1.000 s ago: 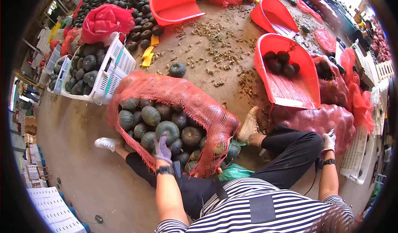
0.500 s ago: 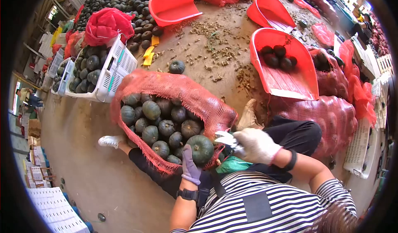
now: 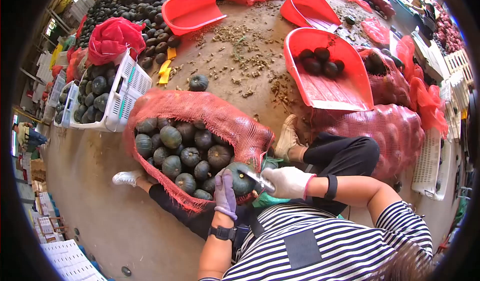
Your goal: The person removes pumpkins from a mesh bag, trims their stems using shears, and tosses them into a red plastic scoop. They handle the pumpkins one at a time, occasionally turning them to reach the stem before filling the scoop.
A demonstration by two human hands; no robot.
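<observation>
A dark green squash (image 3: 240, 179) rests at the near right edge of an open red mesh bag (image 3: 200, 100) full of similar squashes. My left hand (image 3: 225, 193), in a purple-grey glove, holds this squash from its left side. In a white glove, my right hand (image 3: 289, 182) is closed round the handles of metal clippers (image 3: 262, 181), whose blades touch the top of the squash near its stem. Green netting (image 3: 270, 199) lies just below the clippers.
White crates (image 3: 131, 90) of squashes stand at the left. Three red scoops lie ahead, the nearest (image 3: 340, 88) holding several squashes. Full red mesh bags (image 3: 390, 136) lie at the right. One loose squash (image 3: 198, 83) sits beyond the open bag. Another person (image 3: 30, 136) is far left.
My right hand has moved left and down, bringing the clippers onto the squash. My left hand still holds the squash. The whole view has shifted slightly.
</observation>
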